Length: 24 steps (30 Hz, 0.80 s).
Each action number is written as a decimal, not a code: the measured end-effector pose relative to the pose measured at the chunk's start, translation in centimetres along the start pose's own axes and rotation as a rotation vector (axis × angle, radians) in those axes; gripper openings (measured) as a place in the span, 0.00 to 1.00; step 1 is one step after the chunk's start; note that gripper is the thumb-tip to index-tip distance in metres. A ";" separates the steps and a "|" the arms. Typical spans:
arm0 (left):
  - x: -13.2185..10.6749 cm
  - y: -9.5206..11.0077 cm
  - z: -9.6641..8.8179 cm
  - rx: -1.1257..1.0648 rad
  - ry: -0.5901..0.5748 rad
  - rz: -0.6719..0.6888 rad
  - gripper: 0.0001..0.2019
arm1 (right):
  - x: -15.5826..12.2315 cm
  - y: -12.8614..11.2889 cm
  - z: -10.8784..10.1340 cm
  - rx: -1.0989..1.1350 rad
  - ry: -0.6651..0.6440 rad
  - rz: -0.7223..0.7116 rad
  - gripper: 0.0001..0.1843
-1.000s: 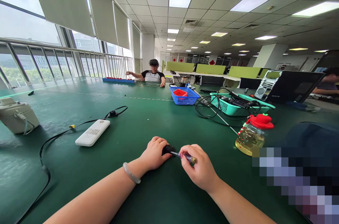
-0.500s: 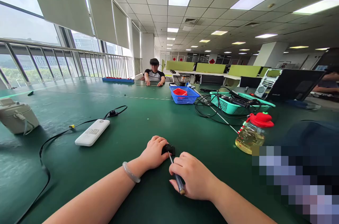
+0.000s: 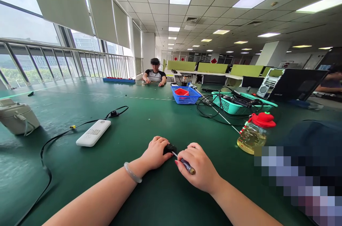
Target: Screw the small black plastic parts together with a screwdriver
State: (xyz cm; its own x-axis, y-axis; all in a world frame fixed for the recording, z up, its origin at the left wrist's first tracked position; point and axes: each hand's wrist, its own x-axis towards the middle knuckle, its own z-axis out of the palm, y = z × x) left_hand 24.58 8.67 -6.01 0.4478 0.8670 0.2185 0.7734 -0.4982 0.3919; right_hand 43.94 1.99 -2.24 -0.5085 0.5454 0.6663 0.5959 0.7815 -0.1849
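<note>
My left hand (image 3: 156, 153), with a pale bangle (image 3: 132, 173) on its wrist, is closed on a small black block-like part (image 3: 170, 148) and holds it down on the green table (image 3: 128, 197). The part's exact kind is partly hidden by my fingers. In my right hand (image 3: 199, 167) is a screwdriver (image 3: 187, 164), gripped by its dark handle. Its metal shaft points up and left, and the tip meets the near right side of the black part. Whether the tip sits in a screw is too small to tell.
Left of my hands lie a white power bank (image 3: 93, 133) and a black cable (image 3: 49, 144). A red-lidded bottle (image 3: 252, 137) stands at right. Farther back are a blue basket (image 3: 186, 99) and a teal basket (image 3: 229, 106) of cables. Another person (image 3: 155, 74) sits at the far end.
My right hand has shifted slightly up and right, and the screwdriver now slants more to the right, its handle lifted. My left hand keeps its hold on the black part.
</note>
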 end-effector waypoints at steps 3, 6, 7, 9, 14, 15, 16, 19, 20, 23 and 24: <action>0.0 0.1 -0.1 0.001 -0.002 -0.005 0.16 | -0.3 -0.1 0.3 -0.017 -0.060 -0.062 0.07; -0.1 0.3 -0.3 -0.007 -0.010 -0.011 0.16 | -0.6 -0.1 0.7 -0.034 -0.201 -0.135 0.05; -0.1 0.3 -0.3 -0.008 -0.014 -0.013 0.16 | -0.7 -0.1 0.9 -0.040 -0.248 -0.146 0.05; -0.1 0.4 -0.4 -0.008 -0.015 -0.015 0.15 | -0.8 0.0 1.0 -0.045 -0.313 -0.153 0.07; -0.1 0.3 -0.3 -0.011 0.003 -0.013 0.15 | -0.8 0.0 0.8 -0.020 -0.316 -0.129 0.08; -0.1 0.3 -0.2 -0.010 0.003 -0.012 0.16 | -0.7 0.0 0.8 -0.017 -0.298 -0.121 0.08; -0.1 0.2 -0.1 -0.010 0.004 -0.009 0.16 | -0.7 0.0 0.7 -0.014 -0.279 -0.115 0.09; -0.1 0.1 0.0 -0.007 0.007 -0.003 0.16 | -0.7 0.1 0.6 -0.010 -0.225 -0.109 0.14; -0.1 0.1 0.0 -0.005 0.007 -0.001 0.16 | -0.7 0.1 0.6 -0.007 -0.207 -0.108 0.15; -0.1 0.0 0.0 0.001 0.006 0.002 0.15 | -0.6 0.2 0.4 -0.003 -0.151 -0.102 0.13; -0.1 0.1 0.0 0.004 0.005 0.002 0.15 | -0.5 0.2 0.3 -0.005 -0.134 -0.099 0.12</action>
State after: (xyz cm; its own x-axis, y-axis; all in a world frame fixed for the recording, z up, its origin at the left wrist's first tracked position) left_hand 24.60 8.58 -6.01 0.4467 0.8662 0.2241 0.7744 -0.4997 0.3880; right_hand 44.11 1.94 -2.80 -0.6433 0.5012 0.5788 0.5412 0.8324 -0.1193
